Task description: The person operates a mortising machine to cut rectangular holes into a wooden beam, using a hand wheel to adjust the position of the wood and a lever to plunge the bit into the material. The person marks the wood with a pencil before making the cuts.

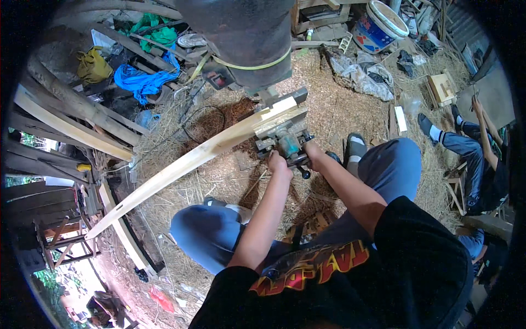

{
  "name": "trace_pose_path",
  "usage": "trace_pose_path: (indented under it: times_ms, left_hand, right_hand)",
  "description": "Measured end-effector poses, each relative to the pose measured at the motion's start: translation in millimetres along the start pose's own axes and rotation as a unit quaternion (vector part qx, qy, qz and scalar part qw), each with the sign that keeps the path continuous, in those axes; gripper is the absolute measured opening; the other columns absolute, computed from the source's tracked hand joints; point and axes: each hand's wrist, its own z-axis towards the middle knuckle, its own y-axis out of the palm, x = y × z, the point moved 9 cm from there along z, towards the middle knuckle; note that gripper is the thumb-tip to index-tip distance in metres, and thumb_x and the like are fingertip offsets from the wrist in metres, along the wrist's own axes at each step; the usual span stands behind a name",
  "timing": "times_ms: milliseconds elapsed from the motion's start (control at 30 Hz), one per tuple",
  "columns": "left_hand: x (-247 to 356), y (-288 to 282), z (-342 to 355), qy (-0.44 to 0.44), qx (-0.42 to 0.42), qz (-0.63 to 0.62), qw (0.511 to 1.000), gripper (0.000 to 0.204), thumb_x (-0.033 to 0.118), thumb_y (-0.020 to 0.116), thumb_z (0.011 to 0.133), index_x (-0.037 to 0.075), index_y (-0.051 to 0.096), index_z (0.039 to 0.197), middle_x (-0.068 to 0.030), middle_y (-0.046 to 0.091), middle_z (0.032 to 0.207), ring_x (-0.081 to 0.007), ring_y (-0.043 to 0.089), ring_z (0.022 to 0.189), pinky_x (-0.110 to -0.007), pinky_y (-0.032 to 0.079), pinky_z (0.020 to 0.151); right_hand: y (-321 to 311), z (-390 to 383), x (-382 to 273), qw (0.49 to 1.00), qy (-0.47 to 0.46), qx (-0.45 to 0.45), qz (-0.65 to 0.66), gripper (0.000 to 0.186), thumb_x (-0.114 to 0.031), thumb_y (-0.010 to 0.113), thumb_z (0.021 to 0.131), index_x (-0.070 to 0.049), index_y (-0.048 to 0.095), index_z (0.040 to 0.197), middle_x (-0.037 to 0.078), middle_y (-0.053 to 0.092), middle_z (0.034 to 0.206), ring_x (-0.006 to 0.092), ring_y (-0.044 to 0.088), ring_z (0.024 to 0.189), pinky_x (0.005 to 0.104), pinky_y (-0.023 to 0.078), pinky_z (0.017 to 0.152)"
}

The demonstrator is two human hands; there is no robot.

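Note:
A metal machine [287, 143] with a teal body, clamps and black knobs sits below a large dark cylinder [235, 30] ringed by a yellow band. A long pale plank [181, 167] runs from the machine down to the left, with a short pale block [280, 108] along its upper end. My left hand [276, 162] is closed on the machine's lower-left part, its fingertips partly hidden. My right hand [313, 152] is closed around a part at the machine's right, near a black knob.
Boards [126, 229], a blue tarp [139, 82] and sticks crowd the left. Wood shavings [320, 98] and straw cover the ground. A paint bucket [372, 33], grey sacking [361, 77] and wooden boxes [441, 88] lie behind. Other people [471, 159] sit at the right.

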Motion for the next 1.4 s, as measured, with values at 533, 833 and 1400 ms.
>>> trace_pose_path:
  times_ms: [533,833,1400]
  left_hand:
    - [6.5,37.5,-4.4,-0.023,-0.058,0.039,0.997,0.038,0.036,0.051,0.099,0.012,0.058,0.128,-0.0104,0.063,0.123,-0.0285,0.062,0.104,-0.051,0.053,0.088]
    - [83.3,25.0,-43.0,0.299,0.044,0.290,0.908,0.054,0.036,0.056,0.092,-0.006,0.059,0.126,-0.0289,0.063,0.123,-0.0428,0.059,0.116,-0.046,0.044,0.101]
    - [100.0,62.8,-132.5,0.531,-0.070,0.316,0.783,0.023,0.003,0.045,0.096,-0.003,0.060,0.112,-0.0218,0.054,0.136,-0.0309,0.048,0.131,-0.040,0.031,0.113]
  right_hand:
    - [-38.6,22.0,-50.5,0.921,-0.127,0.112,-0.351,0.047,-0.036,0.038,0.097,0.001,0.068,0.101,0.023,0.067,0.095,0.0381,0.065,0.087,0.0447,0.050,0.078]
    - [-125.2,-51.0,99.7,0.797,-0.159,0.240,-0.531,0.039,-0.035,0.063,0.088,-0.002,0.068,0.108,0.024,0.070,0.106,0.0408,0.065,0.106,0.0505,0.050,0.094]
    - [-230.2,59.4,78.9,0.836,-0.083,0.318,-0.439,0.047,-0.028,0.056,0.093,-0.002,0.057,0.133,0.023,0.041,0.151,0.0387,0.041,0.139,0.0499,0.036,0.112]
